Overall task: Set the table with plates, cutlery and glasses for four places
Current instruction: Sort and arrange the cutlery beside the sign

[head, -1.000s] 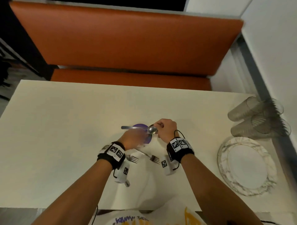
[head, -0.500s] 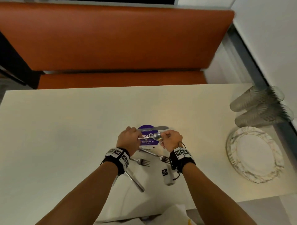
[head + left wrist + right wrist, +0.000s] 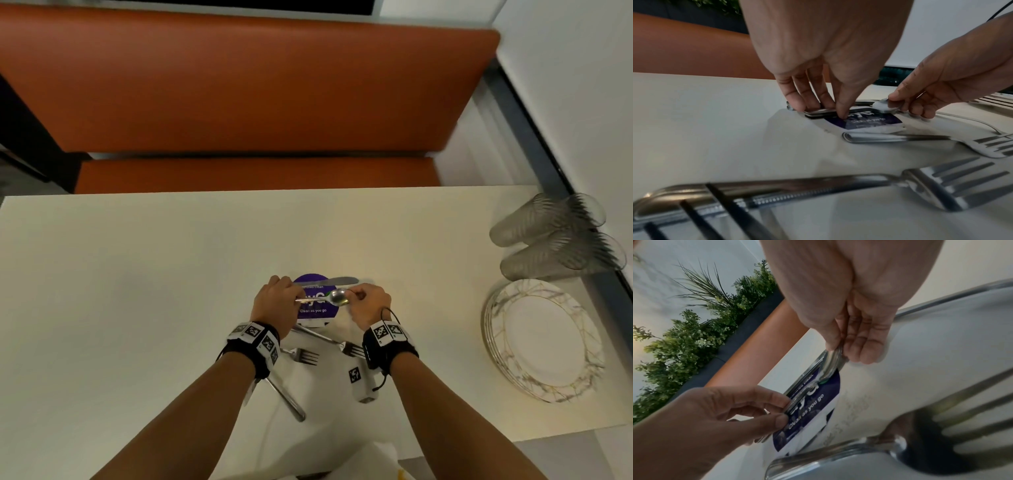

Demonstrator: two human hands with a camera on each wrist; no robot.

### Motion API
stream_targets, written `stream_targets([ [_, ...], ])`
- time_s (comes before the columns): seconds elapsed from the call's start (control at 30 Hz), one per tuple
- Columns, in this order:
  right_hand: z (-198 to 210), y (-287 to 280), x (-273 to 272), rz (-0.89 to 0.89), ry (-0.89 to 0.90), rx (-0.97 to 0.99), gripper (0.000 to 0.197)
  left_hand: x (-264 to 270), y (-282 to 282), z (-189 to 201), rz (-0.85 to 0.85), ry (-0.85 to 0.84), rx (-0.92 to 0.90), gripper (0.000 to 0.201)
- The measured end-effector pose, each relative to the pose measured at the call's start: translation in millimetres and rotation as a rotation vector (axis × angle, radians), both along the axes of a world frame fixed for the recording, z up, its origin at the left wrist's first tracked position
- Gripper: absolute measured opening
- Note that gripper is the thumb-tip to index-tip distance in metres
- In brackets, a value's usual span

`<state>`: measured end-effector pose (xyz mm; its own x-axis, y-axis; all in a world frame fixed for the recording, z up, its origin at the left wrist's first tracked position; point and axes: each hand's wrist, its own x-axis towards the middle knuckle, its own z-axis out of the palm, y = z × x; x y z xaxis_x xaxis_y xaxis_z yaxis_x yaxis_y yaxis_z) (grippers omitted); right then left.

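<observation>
Head view: left hand (image 3: 274, 303) pinches the handles of a bundle of spoons (image 3: 337, 296); right hand (image 3: 368, 305) pinches the bowls. The bundle sits over a purple sticker (image 3: 317, 310) at mid-table (image 3: 137, 291). A knife (image 3: 329, 281) lies just beyond. Forks (image 3: 306, 356) lie near the wrists. Plates (image 3: 544, 342) are stacked at far right, glasses (image 3: 548, 236) lying on their sides behind them.

Left wrist view: thumb and fingers (image 3: 797, 99) are pressed together on the stacked handles.

Right wrist view: thumb and fingers (image 3: 865, 344) clamp the bowls.
</observation>
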<state>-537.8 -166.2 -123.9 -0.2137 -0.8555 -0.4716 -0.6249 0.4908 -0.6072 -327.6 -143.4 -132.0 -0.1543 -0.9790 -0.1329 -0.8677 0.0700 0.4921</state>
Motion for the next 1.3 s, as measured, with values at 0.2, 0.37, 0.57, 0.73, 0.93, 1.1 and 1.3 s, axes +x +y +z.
stream_targets([
  [0.2,0.7,3.3,-5.8,0.021,0.019,-0.045,0.020,2.2,6.5,2.7,-0.003,0.051,-0.057,0.025],
  [0.37,8.6,20.7,-11.5,-0.034,0.049,-0.115,0.013,-0.1,20.1,10.2,-0.017,0.146,-0.116,0.014],
  [0.57,1.2,62.9,-17.1,0.029,0.089,-0.185,0.006,-15.5,46.4,-5.0,-0.221,0.152,-0.084,0.015],
  [0.73,-18.1,101.6,-21.5,0.387,0.388,-0.086,0.028,-28.6,58.2,-10.1,-0.224,0.021,-0.037,0.011],
  [0.93,-2.5,98.9,-27.1,0.307,0.151,-0.045,0.016,-30.5,56.3,2.1,-0.284,-0.094,0.062,0.015],
  [1.1,23.3,68.9,-30.6,0.232,-0.016,-0.176,0.008,-38.4,47.0,28.3,-0.199,0.171,0.175,0.012],
  [1.3,64.1,29.5,-35.5,-0.026,-0.181,-0.341,0.014,-61.3,32.5,59.7,0.039,0.436,0.189,0.016],
])
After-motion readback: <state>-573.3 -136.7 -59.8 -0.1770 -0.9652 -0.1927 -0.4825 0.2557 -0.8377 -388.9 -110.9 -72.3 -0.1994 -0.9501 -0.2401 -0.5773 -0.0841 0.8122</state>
